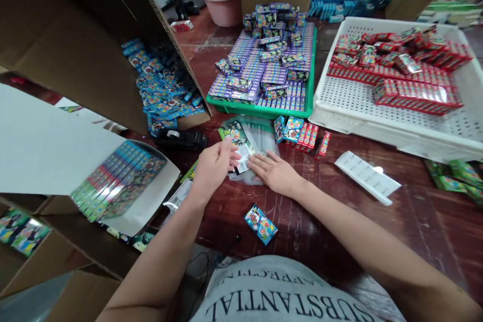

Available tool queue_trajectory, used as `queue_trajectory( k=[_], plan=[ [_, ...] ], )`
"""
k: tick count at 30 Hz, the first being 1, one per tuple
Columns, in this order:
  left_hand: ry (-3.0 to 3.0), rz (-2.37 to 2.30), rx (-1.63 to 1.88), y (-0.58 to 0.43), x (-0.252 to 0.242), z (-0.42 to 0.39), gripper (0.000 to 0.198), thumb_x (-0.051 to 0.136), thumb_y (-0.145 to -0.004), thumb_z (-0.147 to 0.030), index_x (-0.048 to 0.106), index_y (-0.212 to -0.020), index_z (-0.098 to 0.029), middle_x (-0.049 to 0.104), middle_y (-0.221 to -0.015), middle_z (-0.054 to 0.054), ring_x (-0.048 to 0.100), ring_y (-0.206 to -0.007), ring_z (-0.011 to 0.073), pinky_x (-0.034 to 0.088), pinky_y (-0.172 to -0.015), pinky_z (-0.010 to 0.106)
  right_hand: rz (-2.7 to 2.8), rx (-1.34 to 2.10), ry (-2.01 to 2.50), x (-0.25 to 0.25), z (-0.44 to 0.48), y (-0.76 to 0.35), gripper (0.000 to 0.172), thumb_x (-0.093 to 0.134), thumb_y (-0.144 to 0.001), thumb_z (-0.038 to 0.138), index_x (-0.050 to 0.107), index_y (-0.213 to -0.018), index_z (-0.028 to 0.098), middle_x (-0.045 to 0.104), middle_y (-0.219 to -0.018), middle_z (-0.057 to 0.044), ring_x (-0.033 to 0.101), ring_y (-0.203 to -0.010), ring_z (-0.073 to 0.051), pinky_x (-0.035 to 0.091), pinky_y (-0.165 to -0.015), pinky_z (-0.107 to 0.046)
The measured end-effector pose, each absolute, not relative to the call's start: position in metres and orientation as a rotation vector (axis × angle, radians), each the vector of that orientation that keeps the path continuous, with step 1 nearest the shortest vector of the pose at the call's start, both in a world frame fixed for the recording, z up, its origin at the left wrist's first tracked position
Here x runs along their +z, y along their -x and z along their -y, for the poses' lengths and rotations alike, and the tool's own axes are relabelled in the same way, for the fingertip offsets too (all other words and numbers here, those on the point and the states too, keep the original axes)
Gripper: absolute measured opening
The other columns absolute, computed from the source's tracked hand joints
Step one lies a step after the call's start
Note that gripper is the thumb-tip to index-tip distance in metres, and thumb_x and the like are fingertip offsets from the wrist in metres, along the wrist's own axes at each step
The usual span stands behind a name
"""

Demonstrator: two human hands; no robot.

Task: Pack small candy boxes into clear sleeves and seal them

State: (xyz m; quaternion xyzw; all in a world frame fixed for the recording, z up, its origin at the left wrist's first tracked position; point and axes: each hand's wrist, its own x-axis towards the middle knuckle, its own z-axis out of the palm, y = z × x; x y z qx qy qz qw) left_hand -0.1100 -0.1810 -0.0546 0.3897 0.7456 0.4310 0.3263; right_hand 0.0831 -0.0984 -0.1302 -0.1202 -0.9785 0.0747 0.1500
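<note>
My left hand [215, 163] pinches the near edge of a clear plastic bag [251, 143] with a green printed header, lying on the dark red table [339, 211]. My right hand [273, 173] lies flat, fingers stretched, pressing the bag's lower end. Just beyond the bag stands a short row of small blue and red boxes [302, 136]. One loose blue box [260, 224] lies on the table close to my body.
A green tray [260, 109] heaped with purple boxes sits behind; a white perforated crate [396, 121] with red boxes is at right. A tipped cardboard carton [75, 45] spills blue boxes at left. A tape dispenser [177, 138], white label strip [368, 177] and pink bowl [222, 2] lie around.
</note>
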Motion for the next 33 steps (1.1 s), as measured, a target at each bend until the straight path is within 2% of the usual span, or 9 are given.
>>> queue_trajectory(
  k=[4,9,12,14,16,22,25,29,33],
  plan=[
    [-0.884,-1.949,1.171,0.120,-0.043,0.200,0.065,0.052,-0.091,-0.073,0.073,-0.095,-0.011,0.078,-0.085,0.013,0.075,-0.074,0.0230,0.060,-0.067,0.033,2.726,0.221,0.338,-0.127,0.101,-0.095,0.030,0.046,-0.104,0.020,0.069,-0.125,0.020,0.071,-0.133,-0.007,0.068,-0.122,-0.020,0.050,-0.109,-0.039],
    [-0.777,-1.775,1.020,0.110,-0.051,0.215,0.057,0.059,-0.089,-0.068,0.072,-0.090,-0.013,0.077,-0.082,0.011,0.073,-0.071,0.0248,0.059,-0.064,0.034,2.415,0.304,0.258,-0.093,0.148,-0.138,0.037,0.058,-0.098,0.015,0.061,-0.134,0.019,0.069,-0.136,-0.009,0.063,-0.129,-0.020,0.051,-0.110,-0.040],
    [-0.900,-1.512,1.129,0.085,-0.061,0.203,0.042,0.069,-0.088,-0.049,0.067,-0.112,-0.015,0.077,-0.104,0.009,0.071,-0.094,0.0255,0.058,-0.084,0.037,2.564,0.498,0.145,-0.067,0.165,-0.153,0.042,0.057,-0.101,0.036,0.056,-0.140,0.021,0.066,-0.140,-0.008,0.062,-0.130,-0.023,0.053,-0.108,-0.043],
    [-1.067,-1.370,1.112,0.065,-0.066,0.194,0.041,0.069,-0.090,-0.041,0.063,-0.122,-0.016,0.074,-0.114,0.009,0.067,-0.106,0.0258,0.054,-0.094,0.039,2.598,0.637,0.376,-0.052,0.161,-0.160,0.061,0.053,-0.100,0.054,0.047,-0.149,0.019,0.057,-0.150,-0.013,0.056,-0.136,-0.027,0.053,-0.108,-0.048],
    [-1.240,-1.237,1.003,0.044,-0.068,0.190,0.039,0.064,-0.093,-0.038,0.062,-0.126,-0.016,0.072,-0.115,0.008,0.065,-0.107,0.0255,0.052,-0.096,0.039,2.508,0.629,0.730,-0.040,0.148,-0.167,0.066,0.052,-0.099,0.055,0.040,-0.153,0.018,0.051,-0.152,-0.018,0.050,-0.140,-0.032,0.050,-0.109,-0.054],
    [-1.457,-1.023,0.754,0.004,-0.065,0.189,0.036,0.054,-0.099,-0.032,0.058,-0.133,-0.018,0.069,-0.118,0.007,0.063,-0.106,0.0226,0.050,-0.097,0.039,2.529,0.588,1.103,-0.015,0.114,-0.208,0.025,0.062,-0.097,0.038,0.064,-0.112,0.018,0.070,-0.101,-0.009,0.067,-0.094,-0.026,0.057,-0.081,-0.042],
    [-1.394,-0.906,0.591,-0.006,-0.059,0.188,0.040,0.062,-0.095,-0.033,0.059,-0.132,-0.019,0.070,-0.121,0.008,0.065,-0.105,0.0217,0.052,-0.095,0.038,2.724,0.878,0.990,0.007,0.110,-0.231,0.022,0.059,-0.099,0.040,0.066,-0.092,0.020,0.068,-0.080,-0.002,0.064,-0.072,-0.019,0.053,-0.068,-0.034],
    [-1.196,-0.879,0.446,-0.015,-0.052,0.185,0.068,0.091,-0.067,-0.036,0.062,-0.127,-0.019,0.074,-0.116,0.008,0.070,-0.102,0.0245,0.055,-0.090,0.038,2.792,1.396,0.552,0.034,0.107,-0.257,0.019,0.056,-0.101,0.034,0.071,-0.111,0.028,0.075,-0.104,-0.001,0.069,-0.098,-0.018,0.054,-0.090,-0.034],
    [-1.125,-1.065,0.686,-0.021,-0.052,0.181,0.043,0.085,-0.075,-0.035,0.070,-0.111,-0.017,0.077,-0.111,0.009,0.072,-0.099,0.0234,0.055,-0.092,0.039,2.326,1.167,0.918,0.016,0.113,-0.268,0.016,0.061,-0.098,0.039,0.073,-0.105,0.030,0.072,-0.120,-0.004,0.065,-0.119,-0.025,0.048,-0.106,-0.047]
  ],
)
